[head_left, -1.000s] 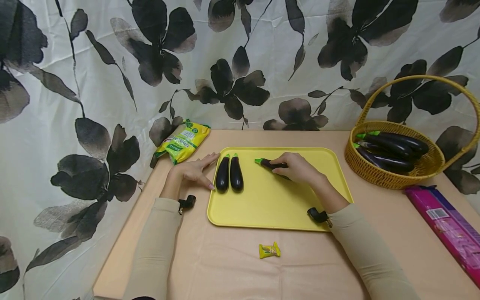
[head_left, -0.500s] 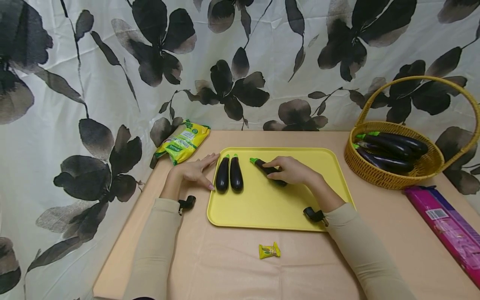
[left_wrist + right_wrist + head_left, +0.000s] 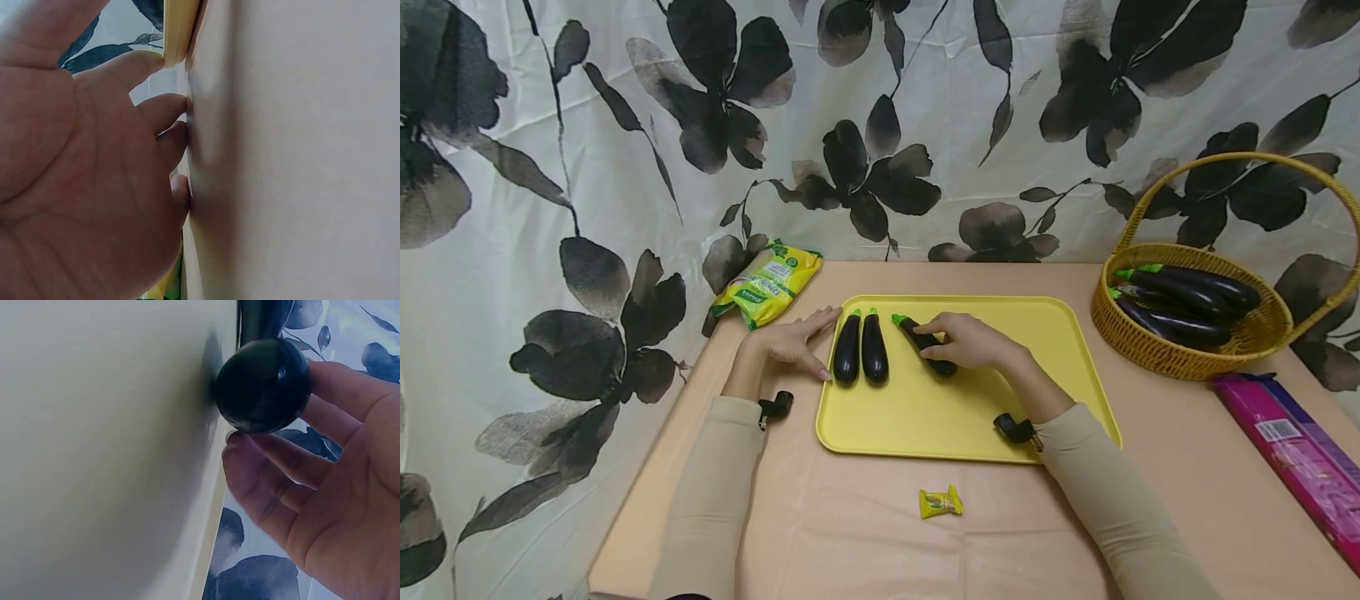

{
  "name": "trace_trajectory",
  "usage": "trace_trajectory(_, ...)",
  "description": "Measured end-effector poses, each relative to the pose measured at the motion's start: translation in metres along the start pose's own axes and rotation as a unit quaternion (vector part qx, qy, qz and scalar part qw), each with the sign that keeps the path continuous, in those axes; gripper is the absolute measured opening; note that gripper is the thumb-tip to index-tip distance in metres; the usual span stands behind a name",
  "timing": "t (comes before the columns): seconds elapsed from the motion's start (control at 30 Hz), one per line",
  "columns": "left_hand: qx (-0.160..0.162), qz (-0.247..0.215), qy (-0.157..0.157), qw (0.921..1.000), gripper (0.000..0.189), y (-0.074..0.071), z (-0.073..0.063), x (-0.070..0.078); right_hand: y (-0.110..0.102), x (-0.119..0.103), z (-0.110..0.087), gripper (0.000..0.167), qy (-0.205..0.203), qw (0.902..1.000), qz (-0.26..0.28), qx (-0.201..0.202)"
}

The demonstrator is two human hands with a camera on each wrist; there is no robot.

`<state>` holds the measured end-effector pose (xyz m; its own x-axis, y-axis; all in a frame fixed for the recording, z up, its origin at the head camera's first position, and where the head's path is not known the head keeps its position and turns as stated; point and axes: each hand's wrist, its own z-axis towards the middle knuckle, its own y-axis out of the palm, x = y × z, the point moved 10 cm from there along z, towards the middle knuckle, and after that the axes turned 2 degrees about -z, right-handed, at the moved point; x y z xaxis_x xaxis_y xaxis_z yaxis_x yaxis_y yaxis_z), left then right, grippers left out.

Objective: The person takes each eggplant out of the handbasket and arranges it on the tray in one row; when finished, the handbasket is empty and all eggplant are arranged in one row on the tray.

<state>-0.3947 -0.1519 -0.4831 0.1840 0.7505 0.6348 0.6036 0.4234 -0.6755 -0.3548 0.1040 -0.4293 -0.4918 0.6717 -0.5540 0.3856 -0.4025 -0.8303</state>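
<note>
Perhaps a home: a table (image 3: 850, 542) before flower-print hanging cloth (image 3: 955, 100).

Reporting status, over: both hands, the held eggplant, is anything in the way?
Left hand touching tray. Right hand gripping eggplant. Eggplant slanted, right of two others. Nothing visible blocking it.

Two eggplants (image 3: 875, 352) lie on the tray (image 3: 940, 429), left of a third eggplant (image 3: 919, 339) (basket (image 3: 1165, 356) farther right).

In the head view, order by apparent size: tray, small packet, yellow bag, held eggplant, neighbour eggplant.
Tray
Yellow bag
Held eggplant and neighbour eggplant: too alike to rank, held one partly covered
Small packet
</note>
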Motion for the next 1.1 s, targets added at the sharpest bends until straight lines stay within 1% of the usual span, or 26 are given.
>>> trace_trajectory(0.23,-0.002,-0.003,0.000,1.0000,0.138,-0.001,-0.001,0.002,0.002,-0.006,0.004,0.048,-0.011,0.9998,0.018,-0.003)
trace_trajectory(0.37,-0.005,-0.004,0.001,1.0000,0.138,-0.001,-0.001,0.002,0.009,-0.007,0.008,0.053,-0.020,0.9993,0.027,-0.017)
trace_trajectory(0.47,-0.008,-0.007,-0.002,0.9999,0.138,-0.001,-0.001,0.002,0.012,-0.009,0.009,0.059,-0.026,0.9990,0.020,-0.029)
trace_trajectory(0.6,-0.008,0.001,-0.008,0.9999,0.139,-0.002,-0.001,0.001,0.015,-0.014,0.011,0.064,-0.036,0.9987,0.005,-0.036)
trace_trajectory(0.7,-0.011,0.013,-0.007,0.9998,0.139,-0.001,-0.001,0.002,0.016,-0.017,0.012,0.067,-0.032,0.9987,-0.001,-0.040)
trace_trajectory(0.83,-0.014,0.020,-0.001,0.9997,0.138,0.001,0.000,0.003,0.018,-0.018,0.013,0.069,-0.015,0.9989,-0.004,-0.044)
trace_trajectory(1.1,-0.009,0.004,-0.003,0.9999,0.138,-0.001,0.001,0.002,0.022,-0.022,0.014,0.072,-0.015,0.9986,0.005,-0.051)
